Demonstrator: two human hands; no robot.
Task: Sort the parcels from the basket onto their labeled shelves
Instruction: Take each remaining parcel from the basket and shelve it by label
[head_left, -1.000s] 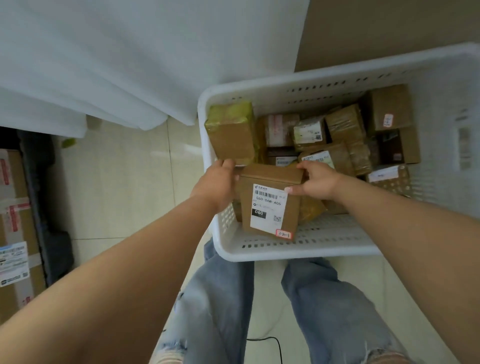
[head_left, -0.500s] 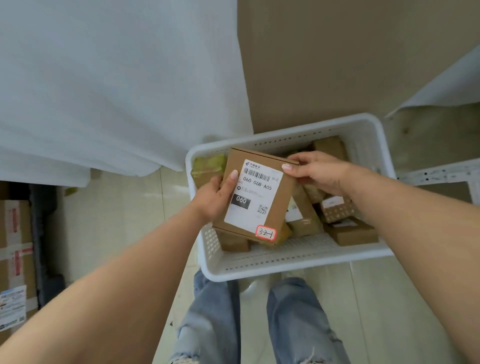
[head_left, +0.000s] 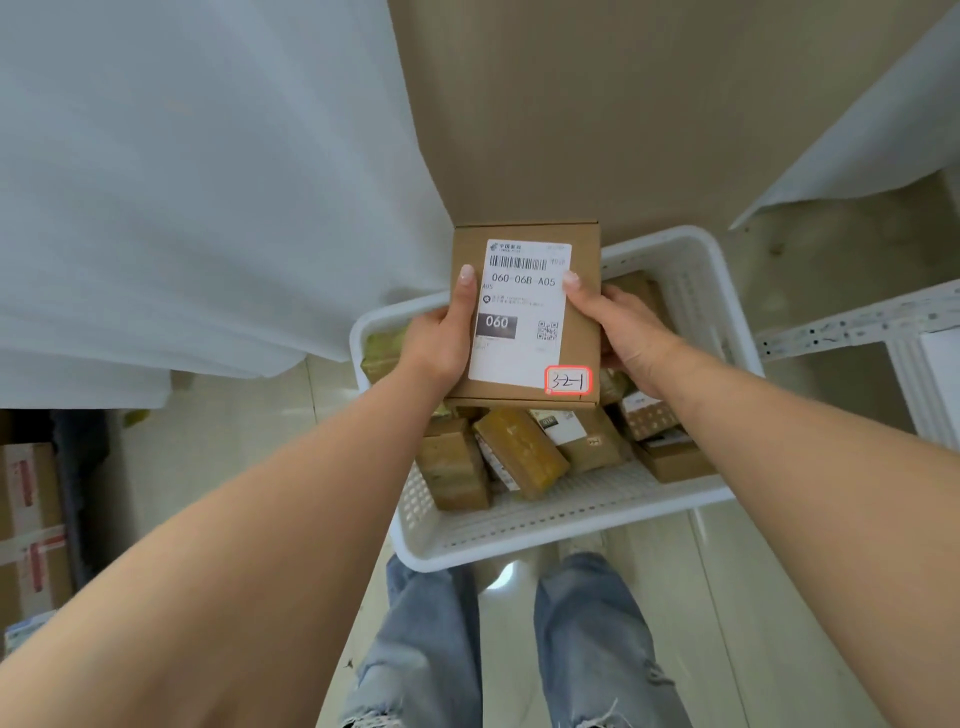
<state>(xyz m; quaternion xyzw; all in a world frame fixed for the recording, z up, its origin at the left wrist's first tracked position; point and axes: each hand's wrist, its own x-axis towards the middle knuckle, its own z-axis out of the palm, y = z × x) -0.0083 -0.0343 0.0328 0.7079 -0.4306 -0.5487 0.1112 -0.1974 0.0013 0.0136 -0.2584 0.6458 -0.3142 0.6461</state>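
left hand (head_left: 441, 348) grips parcel (head_left: 524, 312) at its 9 o'clock edge | right hand (head_left: 623, 338) grips its 3 o'clock edge | parcel raised above white basket (head_left: 545, 525), label up, sticker (head_left: 568, 381) reading 3-2-1

A single view is given, taken from a wide-angle camera worn on the head and aimed forward and steeply down. The forearms are seen entering from the lower corners, with both hands (head_left: 530, 332) met close to the lens near the middle. The white basket (head_left: 571, 525) is seen below them, and the floor (head_left: 737, 597) and legs (head_left: 519, 649) at the bottom edge. Straight lines are bent toward the margins.
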